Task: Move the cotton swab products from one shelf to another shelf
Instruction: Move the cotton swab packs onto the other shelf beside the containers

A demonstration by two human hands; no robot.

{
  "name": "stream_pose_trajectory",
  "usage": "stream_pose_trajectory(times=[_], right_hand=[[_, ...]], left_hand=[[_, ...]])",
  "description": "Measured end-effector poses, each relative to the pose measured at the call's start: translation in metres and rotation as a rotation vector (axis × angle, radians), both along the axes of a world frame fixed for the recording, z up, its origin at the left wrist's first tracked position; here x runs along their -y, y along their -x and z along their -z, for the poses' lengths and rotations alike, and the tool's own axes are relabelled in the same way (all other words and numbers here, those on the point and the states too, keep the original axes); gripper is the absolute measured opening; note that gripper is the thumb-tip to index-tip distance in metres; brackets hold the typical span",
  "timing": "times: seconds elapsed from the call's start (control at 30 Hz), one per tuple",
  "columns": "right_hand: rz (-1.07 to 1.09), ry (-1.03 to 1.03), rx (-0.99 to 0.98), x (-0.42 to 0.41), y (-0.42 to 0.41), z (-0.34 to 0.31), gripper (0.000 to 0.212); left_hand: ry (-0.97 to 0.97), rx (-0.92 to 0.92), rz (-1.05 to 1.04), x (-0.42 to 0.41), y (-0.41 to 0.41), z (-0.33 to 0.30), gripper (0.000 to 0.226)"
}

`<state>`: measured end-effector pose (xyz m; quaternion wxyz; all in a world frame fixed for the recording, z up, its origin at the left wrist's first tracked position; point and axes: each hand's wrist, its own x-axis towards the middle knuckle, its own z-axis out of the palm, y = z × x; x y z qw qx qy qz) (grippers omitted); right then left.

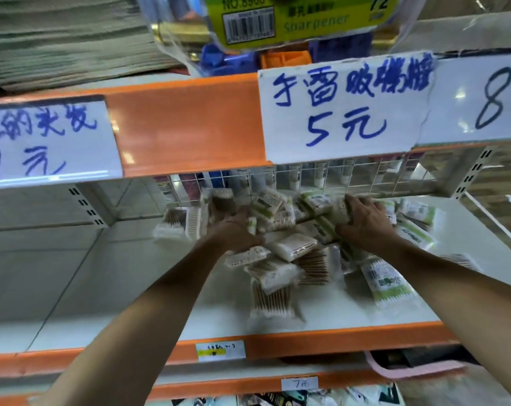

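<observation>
Head view: both bare forearms reached forward into a white shelf [102, 288] edged in orange, under a higher orange shelf rail [187, 124]. A loose heap of cotton swab packets [280, 259] lay on the shelf between and in front of the hands, some with wooden sticks showing through clear wrap, others with green-and-white labels. The left hand [233, 230] lay palm-down at the left side of the heap, its fingers curled over packets beneath it; blur hid exactly which packets it held. The right hand [362, 221] sat at the right side of the heap, fingers and thumb curled round a bundle of green-labelled packets [330, 218]. One green-labelled packet [386, 285] lay apart, nearer the shelf's front edge, just beside the right forearm. A white wire grid [321, 174] stood at the back of the shelf. Handwritten paper signs hung on the upper rail: a middle sign [345, 106] reading "5元", a left sign [43, 142], and a right sign [483, 98] showing "8". Above it sat a clear tub labelled "Sharpener" [277, 22] and stacked paper goods [66, 39].
</observation>
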<state>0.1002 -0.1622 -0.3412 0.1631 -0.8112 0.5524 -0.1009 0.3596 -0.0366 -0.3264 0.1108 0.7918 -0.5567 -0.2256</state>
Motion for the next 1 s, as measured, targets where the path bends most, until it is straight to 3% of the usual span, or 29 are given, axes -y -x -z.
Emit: stream_pose_trajectory(times=[0.33,0.5,0.63,0.77,0.83,1.0], right_hand=[[-0.017,-0.064,0.009,-0.009,-0.002,-0.008,0.079],[-0.027,-0.071,0.048,-0.010,0.000,-0.009,0.054],[-0.047,-0.057,0.160,-0.014,0.000,-0.015,0.042],[-0.017,-0.035,0.230,-0.016,0.001,-0.022,0.056],[-0.037,-0.044,0.234,-0.016,0.003,-0.021,0.054],[-0.091,-0.051,0.244,-0.019,0.012,-0.023,0.048]], left_hand=[[0.025,-0.128,-0.042,-0.028,0.005,0.001,0.086],[0.006,-0.089,-0.095,-0.019,-0.001,0.011,0.097],[0.077,-0.204,-0.143,-0.016,-0.005,0.012,0.058],[0.103,-0.227,-0.183,-0.012,-0.012,0.020,0.099],[0.087,-0.250,-0.175,-0.009,-0.017,0.031,0.104],[0.054,-0.263,-0.146,-0.018,-0.002,0.012,0.072]])
